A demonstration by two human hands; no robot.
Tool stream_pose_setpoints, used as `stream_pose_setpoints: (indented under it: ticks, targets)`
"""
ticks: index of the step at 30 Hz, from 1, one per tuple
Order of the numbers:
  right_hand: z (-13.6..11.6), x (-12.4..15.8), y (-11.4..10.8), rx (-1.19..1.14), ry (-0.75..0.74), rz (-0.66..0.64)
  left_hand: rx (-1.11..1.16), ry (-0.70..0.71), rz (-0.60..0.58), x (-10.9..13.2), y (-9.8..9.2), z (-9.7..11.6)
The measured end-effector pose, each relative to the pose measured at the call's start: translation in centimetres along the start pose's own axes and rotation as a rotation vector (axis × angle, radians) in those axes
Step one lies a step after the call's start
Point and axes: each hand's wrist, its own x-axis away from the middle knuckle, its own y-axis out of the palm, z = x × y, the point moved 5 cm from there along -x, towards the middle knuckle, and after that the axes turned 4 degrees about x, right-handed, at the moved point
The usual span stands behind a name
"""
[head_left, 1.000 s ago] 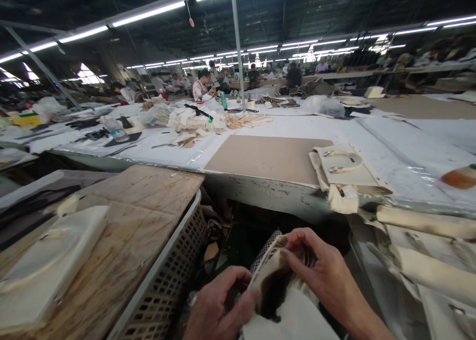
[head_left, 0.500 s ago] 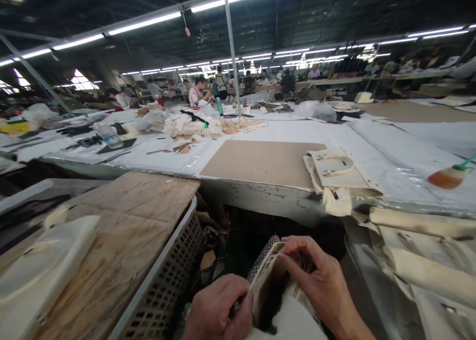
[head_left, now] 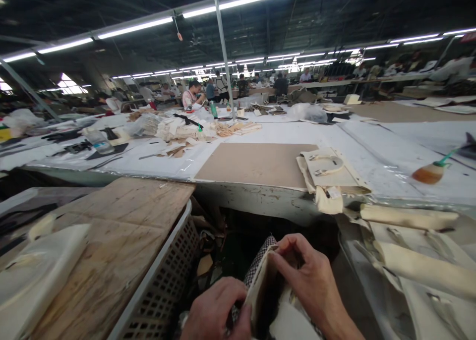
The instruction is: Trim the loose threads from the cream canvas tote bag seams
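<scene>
Low in the view, a cream bag (head_left: 260,285) stands with its mouth open over my lap. Its inside looks dark, and a checked cloth (head_left: 260,258) shows along its far side. My left hand (head_left: 219,308) is closed on the near left part of the bag's edge, thumb against fingers. Higher up on the same edge, my right hand (head_left: 310,278) pinches the rim between thumb and fingertips. The lower part of the bag is cut off by the frame.
A white plastic basket (head_left: 159,275) under a wooden board (head_left: 122,216) stands left, with another cream bag (head_left: 40,275) on top. Cream bags (head_left: 420,260) are piled right. On the table ahead lie a handled bag (head_left: 330,169), brown board (head_left: 256,164) and glue bottle (head_left: 429,173).
The view has turned slightly right, so the surroundings sit further left. Both hands keep their grip on the bag's edge, and the rim between them looks straighter and pressed together.
</scene>
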Motion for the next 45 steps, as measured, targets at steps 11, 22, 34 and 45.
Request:
stream_pose_setpoints:
  ticks: [11,22,34,45]
  targets:
    - [-1.1,0.3,-0.1,0.037,0.005,-0.006,-0.424,-0.13,-0.26,-3.2,0.4,1.7]
    - [-0.7,0.6,-0.2,-0.021,0.024,-0.002,-0.264,-0.094,-0.194,-4.3,-0.1,1.0]
    - [-1.7,0.4,-0.6,-0.008,-0.247,-0.098,-0.015,-0.036,-0.018,-6.0,0.6,0.3]
    - [-1.7,0.5,-0.6,-0.076,-0.341,0.096,-0.056,-0.016,-0.033,-5.9,0.6,0.2]
